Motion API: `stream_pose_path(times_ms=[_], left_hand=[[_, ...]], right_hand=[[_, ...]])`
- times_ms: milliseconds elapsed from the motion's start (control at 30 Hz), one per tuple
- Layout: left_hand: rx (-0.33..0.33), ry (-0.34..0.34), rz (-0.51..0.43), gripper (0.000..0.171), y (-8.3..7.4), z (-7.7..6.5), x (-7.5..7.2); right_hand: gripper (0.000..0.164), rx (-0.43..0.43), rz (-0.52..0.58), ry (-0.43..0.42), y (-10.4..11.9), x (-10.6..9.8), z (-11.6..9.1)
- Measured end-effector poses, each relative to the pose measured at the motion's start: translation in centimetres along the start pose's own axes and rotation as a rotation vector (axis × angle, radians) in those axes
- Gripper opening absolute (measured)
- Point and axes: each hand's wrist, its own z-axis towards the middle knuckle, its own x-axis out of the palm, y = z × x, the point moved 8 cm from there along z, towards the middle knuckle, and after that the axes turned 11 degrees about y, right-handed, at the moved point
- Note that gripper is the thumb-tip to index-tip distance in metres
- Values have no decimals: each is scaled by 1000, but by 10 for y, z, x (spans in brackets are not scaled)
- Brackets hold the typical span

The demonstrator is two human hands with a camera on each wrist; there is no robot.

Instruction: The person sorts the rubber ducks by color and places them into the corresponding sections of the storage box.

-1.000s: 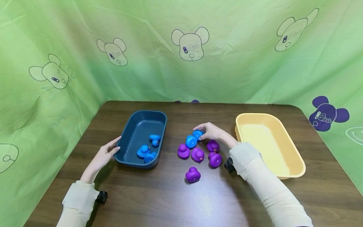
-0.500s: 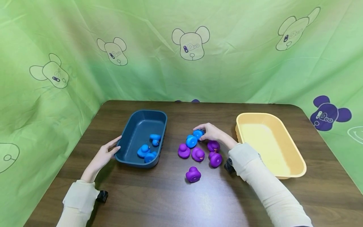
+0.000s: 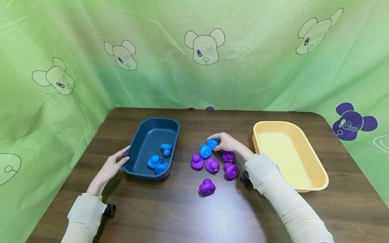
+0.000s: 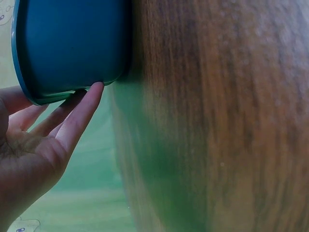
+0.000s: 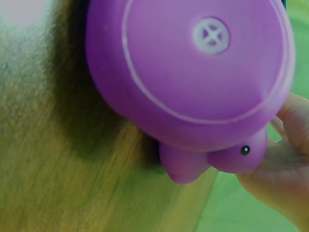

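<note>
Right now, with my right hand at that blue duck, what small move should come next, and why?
Probably lift that blue duck gently toward the blue bin: your right hand has thumb and fingers around it, another blue duck sits close beside it, three matching ducks lie in that bin, and your left hand touches its side.
</note>
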Motion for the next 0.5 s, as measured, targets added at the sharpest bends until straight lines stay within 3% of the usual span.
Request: stream_pose_path(times_ms=[500], left_hand=[[15, -9, 4, 47, 2, 0, 0]], right_hand=[[43, 0, -33, -52, 0, -2, -2]])
